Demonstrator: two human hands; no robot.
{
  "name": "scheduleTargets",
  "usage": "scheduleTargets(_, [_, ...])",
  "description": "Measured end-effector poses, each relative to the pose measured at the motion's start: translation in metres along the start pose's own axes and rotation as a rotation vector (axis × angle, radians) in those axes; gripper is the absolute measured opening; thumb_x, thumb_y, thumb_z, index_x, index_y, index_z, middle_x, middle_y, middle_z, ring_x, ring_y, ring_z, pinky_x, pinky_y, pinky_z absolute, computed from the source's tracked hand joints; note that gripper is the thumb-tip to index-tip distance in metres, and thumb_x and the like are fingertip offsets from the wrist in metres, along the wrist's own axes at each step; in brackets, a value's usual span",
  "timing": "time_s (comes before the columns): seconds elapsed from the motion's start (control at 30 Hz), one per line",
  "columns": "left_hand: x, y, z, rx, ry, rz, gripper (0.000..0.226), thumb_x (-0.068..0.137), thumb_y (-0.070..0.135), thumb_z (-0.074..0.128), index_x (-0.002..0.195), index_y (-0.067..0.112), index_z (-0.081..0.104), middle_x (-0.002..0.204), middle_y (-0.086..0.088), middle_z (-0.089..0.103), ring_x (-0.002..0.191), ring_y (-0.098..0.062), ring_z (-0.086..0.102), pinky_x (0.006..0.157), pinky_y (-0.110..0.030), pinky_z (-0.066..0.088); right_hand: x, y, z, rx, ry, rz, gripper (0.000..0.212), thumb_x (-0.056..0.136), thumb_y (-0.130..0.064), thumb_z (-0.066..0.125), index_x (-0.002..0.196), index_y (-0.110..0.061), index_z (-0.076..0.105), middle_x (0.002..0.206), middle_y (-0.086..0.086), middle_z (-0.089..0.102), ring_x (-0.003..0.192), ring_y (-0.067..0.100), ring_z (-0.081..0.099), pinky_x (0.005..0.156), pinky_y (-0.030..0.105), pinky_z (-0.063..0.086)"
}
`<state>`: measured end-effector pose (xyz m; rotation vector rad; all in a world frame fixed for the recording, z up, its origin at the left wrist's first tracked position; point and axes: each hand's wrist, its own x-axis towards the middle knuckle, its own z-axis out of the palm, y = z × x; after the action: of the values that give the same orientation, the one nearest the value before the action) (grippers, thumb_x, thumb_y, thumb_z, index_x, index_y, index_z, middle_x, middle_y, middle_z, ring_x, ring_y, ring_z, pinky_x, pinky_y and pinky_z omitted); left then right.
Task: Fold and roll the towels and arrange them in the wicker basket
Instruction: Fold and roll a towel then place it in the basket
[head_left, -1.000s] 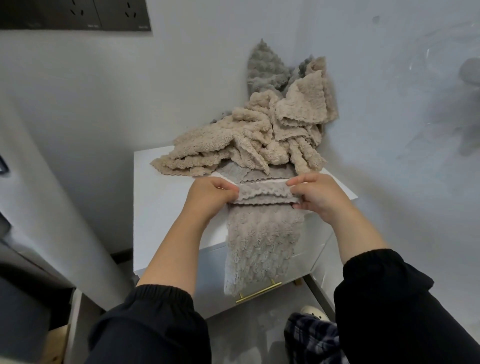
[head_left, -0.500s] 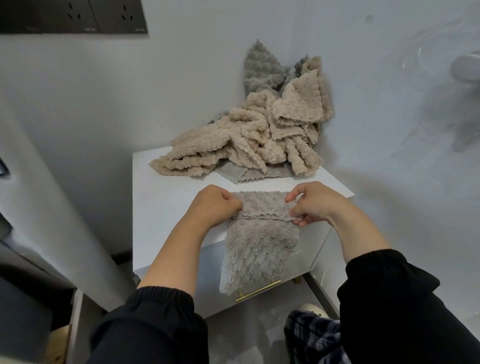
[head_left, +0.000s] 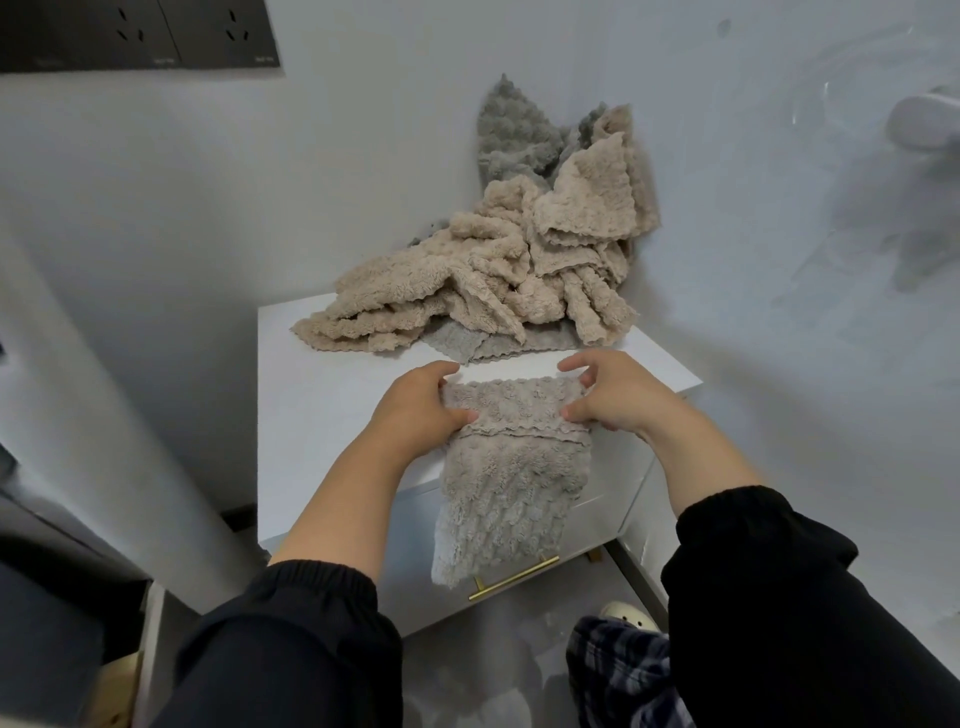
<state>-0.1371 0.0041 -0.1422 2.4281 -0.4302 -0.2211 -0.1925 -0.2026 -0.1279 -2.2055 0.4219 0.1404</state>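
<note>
A grey-beige fluffy towel (head_left: 511, 478) lies folded on the front of the white cabinet top (head_left: 322, 395), its lower part hanging over the drawer front. My left hand (head_left: 421, 410) grips the folded top strip at its left end, thumb on the fold. My right hand (head_left: 613, 397) pinches the right end of the same strip. Behind them a heap of beige and grey towels (head_left: 498, 280) is piled in the wall corner. No wicker basket is in view.
The cabinet has a brass drawer handle (head_left: 514, 578) under the hanging towel. Walls close it in behind and on the right. A white column (head_left: 104, 415) stands at the left. My plaid trouser leg and shoe (head_left: 623, 644) are on the floor below.
Both hands drew the towel's top edge toward me, away from the heap, and turned it over into a wider folded band on the cabinet top.
</note>
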Motion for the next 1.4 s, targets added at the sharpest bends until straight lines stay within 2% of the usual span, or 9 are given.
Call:
scheduleTargets(0.13, [0.002,0.0,-0.001,-0.007,0.016,-0.039,0.04,0.08,0.025,0.076,0.116,0.01,0.064,0.098,-0.007,0.063,0.092,-0.022,0.056,0.078,-0.03,0.043,0.004,-0.003,0.001,-0.05,0.028,0.052,0.019,0.078,-0.004,0.075,0.085,-0.006,0.057,0.065,0.006,0.041,0.048,0.017,0.035,0.044,0.023,0.027])
scheduleTargets(0.2, [0.003,0.001,-0.001,-0.041,0.097,-0.053,0.019,0.079,0.023,0.077,0.091,0.012,0.067,0.077,0.001,0.059,0.079,-0.019,0.053,0.066,-0.027,0.038,0.007,-0.002,0.003,-0.049,0.096,0.016,0.029,0.075,-0.004,0.076,0.087,0.015,0.057,0.067,0.009,0.042,0.055,0.02,0.037,0.053,0.027,0.03])
scheduleTargets(0.4, [0.005,0.009,-0.001,-0.131,0.44,-0.017,0.024,0.082,0.009,0.065,0.103,0.021,0.071,0.1,0.01,0.059,0.089,-0.015,0.055,0.075,-0.026,0.042,0.009,-0.009,0.013,0.133,0.302,-0.114,0.022,0.081,0.001,0.067,0.102,-0.006,0.065,0.071,0.009,0.066,0.049,0.012,0.064,0.059,0.037,0.058])
scheduleTargets(0.5, [0.007,0.008,-0.001,-0.17,0.492,0.028,0.029,0.08,0.007,0.062,0.104,0.021,0.071,0.112,0.003,0.066,0.097,-0.02,0.06,0.085,-0.035,0.049,0.009,-0.011,0.015,0.191,0.385,-0.191,0.021,0.081,0.001,0.063,0.083,-0.02,0.065,0.077,0.002,0.068,0.067,0.02,0.07,0.07,0.041,0.059])
scheduleTargets(0.6, [0.007,0.008,-0.001,-0.174,0.527,0.065,0.026,0.081,0.008,0.063,0.104,0.02,0.071,0.112,0.0,0.066,0.099,-0.022,0.06,0.087,-0.039,0.049,0.008,-0.014,0.015,0.149,0.449,-0.255,0.022,0.081,-0.004,0.062,0.091,-0.022,0.069,0.091,-0.003,0.068,0.078,0.013,0.065,0.072,0.026,0.048])
scheduleTargets(0.73, [0.006,0.006,0.002,-0.123,0.442,0.112,0.024,0.081,0.006,0.066,0.1,0.019,0.07,0.107,0.001,0.065,0.09,-0.021,0.059,0.082,-0.036,0.049,0.008,-0.009,0.012,0.034,0.461,-0.256,0.024,0.083,-0.004,0.06,0.097,-0.021,0.068,0.092,-0.005,0.062,0.078,0.014,0.058,0.068,0.022,0.038])
scheduleTargets(1.03, [-0.004,0.003,-0.002,-0.11,0.118,0.2,0.014,0.079,0.031,0.075,0.087,0.021,0.072,0.092,0.007,0.062,0.083,-0.011,0.055,0.073,-0.021,0.041,0.003,0.007,-0.004,-0.235,0.337,-0.179,0.031,0.084,-0.005,0.058,0.105,-0.023,0.071,0.111,0.006,0.066,0.087,0.024,0.063,0.075,0.031,0.048])
scheduleTargets(1.23, [0.0,0.004,0.001,-0.095,0.139,0.172,0.018,0.087,0.029,0.067,0.078,0.015,0.072,0.093,-0.003,0.061,0.087,-0.019,0.057,0.081,-0.034,0.045,-0.006,0.01,-0.012,-0.301,0.163,-0.168,0.026,0.086,-0.025,0.065,0.112,-0.026,0.067,0.124,0.002,0.059,0.099,0.018,0.059,0.076,0.024,0.039])
scheduleTargets(1.4, [0.003,0.002,0.005,-0.032,0.111,0.123,0.017,0.08,0.028,0.074,0.09,0.022,0.061,0.108,0.001,0.054,0.1,-0.017,0.052,0.08,-0.028,0.039,-0.006,0.009,-0.011,-0.204,0.178,-0.179,0.02,0.091,-0.038,0.06,0.076,-0.026,0.064,0.081,-0.009,0.058,0.087,0.017,0.056,0.067,0.025,0.037])
